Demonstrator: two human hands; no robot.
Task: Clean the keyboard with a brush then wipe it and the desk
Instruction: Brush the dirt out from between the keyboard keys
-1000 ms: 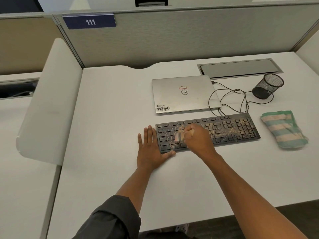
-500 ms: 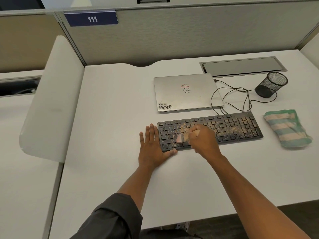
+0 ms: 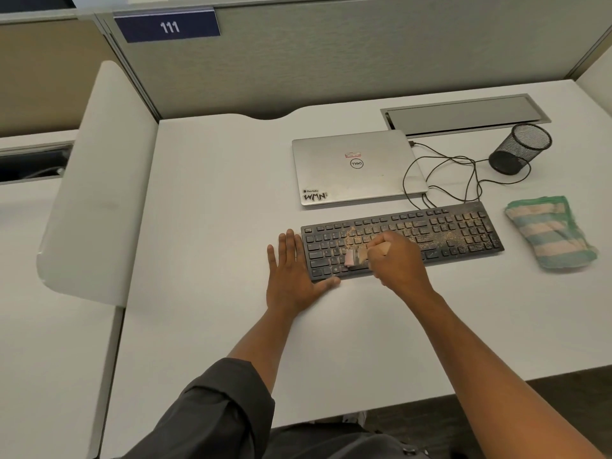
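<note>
The person is brushing the keyboard (image 3: 402, 241), which is lying on the desk (image 3: 215, 200) just in front of the closed laptop (image 3: 357, 167). The right hand (image 3: 395, 260) is fisted around the brush (image 3: 354, 256), bristles touching the left-hand keys. The left hand (image 3: 291, 276) is lying flat, fingers straight, pressing the desk against the keyboard's left end, holding nothing. Sandy grit is sitting across the middle and right keys, so most of the sweeping looks undone. Done well, I'd say short strokes in one direction are best, pushing grit off one edge, with the left hand bracing. The cloth (image 3: 549, 231) is waiting to the right, near the keyboard's end.
</note>
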